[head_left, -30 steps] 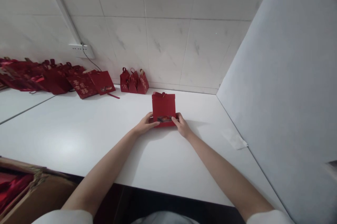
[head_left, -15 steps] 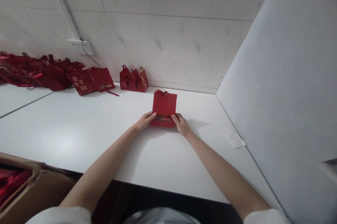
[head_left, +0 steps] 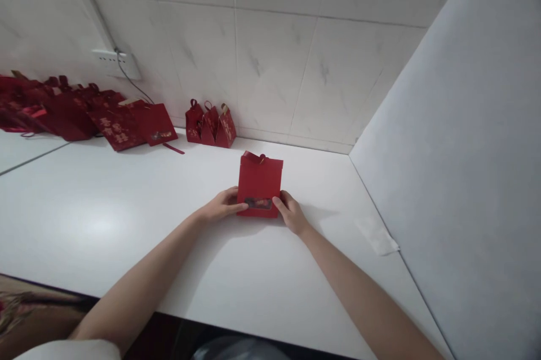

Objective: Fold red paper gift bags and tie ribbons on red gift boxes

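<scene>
A red gift box (head_left: 261, 180) with a ribbon loop on top and a small window near its lower edge faces me above the white table (head_left: 169, 191). My left hand (head_left: 222, 204) holds its lower left side, thumb on the front beside the window. On the lower right side, my right hand (head_left: 291, 212) grips it with the thumb at the window's edge. The fingers behind the box are partly hidden. Whether its base touches the table I cannot tell.
Three small red boxes (head_left: 210, 125) stand against the tiled wall. Flat red bags (head_left: 118, 126) are piled at the back left. A white tissue (head_left: 378, 236) lies by the right partition (head_left: 456, 168). Part of a cardboard box (head_left: 38, 315) shows at lower left.
The view has shifted slightly. The red box and both hands appear a little lower and nearer to me. My left thumb has slid toward the box's lower left edge. Both hands keep their hold.
</scene>
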Tool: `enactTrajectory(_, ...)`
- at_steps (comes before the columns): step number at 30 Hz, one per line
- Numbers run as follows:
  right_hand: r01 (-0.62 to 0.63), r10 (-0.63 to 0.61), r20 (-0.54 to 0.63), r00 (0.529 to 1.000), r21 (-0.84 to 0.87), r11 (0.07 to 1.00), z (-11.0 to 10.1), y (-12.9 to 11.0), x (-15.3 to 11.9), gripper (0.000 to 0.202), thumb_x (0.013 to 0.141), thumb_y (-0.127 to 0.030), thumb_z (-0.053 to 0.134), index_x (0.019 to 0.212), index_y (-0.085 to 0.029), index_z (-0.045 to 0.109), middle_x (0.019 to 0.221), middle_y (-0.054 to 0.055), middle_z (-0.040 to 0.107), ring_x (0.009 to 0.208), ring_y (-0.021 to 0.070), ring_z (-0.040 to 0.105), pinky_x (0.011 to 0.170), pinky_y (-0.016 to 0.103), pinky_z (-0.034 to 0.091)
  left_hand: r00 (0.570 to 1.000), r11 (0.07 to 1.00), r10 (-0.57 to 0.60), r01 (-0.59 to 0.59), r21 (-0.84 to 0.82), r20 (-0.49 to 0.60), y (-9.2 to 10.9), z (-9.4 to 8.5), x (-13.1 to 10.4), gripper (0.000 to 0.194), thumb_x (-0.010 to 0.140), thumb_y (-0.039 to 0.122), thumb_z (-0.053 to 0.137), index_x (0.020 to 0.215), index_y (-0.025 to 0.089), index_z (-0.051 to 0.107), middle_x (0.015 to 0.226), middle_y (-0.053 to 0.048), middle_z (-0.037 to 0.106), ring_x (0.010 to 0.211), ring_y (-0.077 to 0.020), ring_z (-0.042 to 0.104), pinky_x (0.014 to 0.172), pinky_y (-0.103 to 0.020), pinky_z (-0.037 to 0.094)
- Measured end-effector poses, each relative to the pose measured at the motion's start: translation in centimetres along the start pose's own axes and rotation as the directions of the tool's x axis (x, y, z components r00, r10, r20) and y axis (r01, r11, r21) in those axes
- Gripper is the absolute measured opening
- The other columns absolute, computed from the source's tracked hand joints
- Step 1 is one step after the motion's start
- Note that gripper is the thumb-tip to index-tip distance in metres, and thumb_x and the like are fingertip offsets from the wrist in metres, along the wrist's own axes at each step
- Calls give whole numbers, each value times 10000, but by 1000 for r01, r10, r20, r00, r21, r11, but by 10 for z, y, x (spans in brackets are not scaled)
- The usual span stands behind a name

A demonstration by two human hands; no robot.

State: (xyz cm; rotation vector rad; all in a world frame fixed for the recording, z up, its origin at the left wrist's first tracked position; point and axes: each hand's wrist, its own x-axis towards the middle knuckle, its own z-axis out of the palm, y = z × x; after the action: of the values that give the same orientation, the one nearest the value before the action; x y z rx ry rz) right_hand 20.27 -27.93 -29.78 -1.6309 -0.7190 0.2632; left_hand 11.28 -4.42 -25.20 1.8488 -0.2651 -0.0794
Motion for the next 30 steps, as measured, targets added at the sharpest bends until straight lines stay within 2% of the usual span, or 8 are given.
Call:
enactTrajectory(6, -6, 1, 64, 998, 77, 997, -4, -7, -3, 362, 902, -506, 547, 1103, -205, 521, 1087, 89, 650, 995, 231, 637, 863, 387, 514, 998, 999, -26, 25, 29, 57, 2, -5, 0, 575, 760, 371, 746, 1277, 180, 578, 1332, -151, 571, 1174, -313, 573, 968, -437, 486)
enactTrajectory(11, 84, -99, 204, 974, 80, 993, -2, -19, -10, 868, 724, -378, 794, 1438, -279, 309, 1425, 118, 475, 1224, 269, 540, 994, 446, 478, 974, 982, -179, 167, -89, -141, 9, -1, -1, 487, 944, 519, 431, 1196, 156, 638, 1231, -112, 648, 1123, -294, 596, 999, -433, 448)
enactTrajectory(15, 113, -111, 181, 977, -1, 994, 2, -21, -12, 656, 827, -388, 693, 1408, -295, 403, 1368, 82, 546, 1203, 255, 557, 990, 439, 482, 963, 959, -200, 156, -235, -178, 12, 9, -1, 588, 957, 584, 316, 1251, 156, 591, 1238, -124, 641, 1116, -299, 599, 970, -433, 461)
enactTrajectory(18, 139, -134, 106, 985, -45, 989, 3, -17, -11, 445, 886, -404, 609, 1294, -255, 512, 1130, 60, 679, 971, 222, 654, 855, 380, 536, 973, 943, -137, 71, -325, -183, 12, 18, -1, 620, 951, 626, 251, 1372, 215, 447, 1350, -136, 555, 1134, -283, 595, 871, -384, 515)
enactTrajectory(21, 133, -134, -1, 991, -130, 983, 1, -12, -9, 303, 914, -398, 558, 1151, -212, 585, 845, 31, 697, 708, 187, 648, 699, 331, 540, 976, 989, -21, -11, -147, -216, 13, 25, 0, 672, 869, 581, 542, 1409, 234, 342, 1332, -156, 544, 1016, -247, 634, 767, -324, 533)
enactTrajectory(25, 155, -160, -28, 987, -138, 978, -1, -11, -10, 292, 901, -390, 578, 1135, -216, 592, 892, 36, 701, 748, 191, 660, 696, 313, 541, 915, 993, -6, 54, 106, -404, 17, 33, 0, 589, 797, 453, 705, 1241, 235, 386, 1095, -88, 655, 760, -155, 642, 636, -258, 515)
enactTrajectory(27, 196, -203, -51, 978, -121, 973, -1, -11, -11, 326, 919, -376, 550, 1207, -224, 555, 963, 46, 696, 805, 192, 663, 730, 317, 541, 882, 990, -47, 106, 99, -469, 20, 37, -1, 409, 846, 471, 644, 1079, 227, 414, 878, -23, 678, 597, -110, 586, 533, -217, 466)
enactTrajectory(30, 246, -263, -114, 958, -143, 959, -1, -10, -13, 359, 915, -365, 553, 1244, -228, 512, 1023, 67, 667, 838, 196, 649, 738, 330, 536, 884, 991, -113, 130, 7, -454, 24, 42, -3, 324, 896, 510, 552, 919, 220, 409, 611, 48, 595, 433, -84, 479, 426, -193, 387)
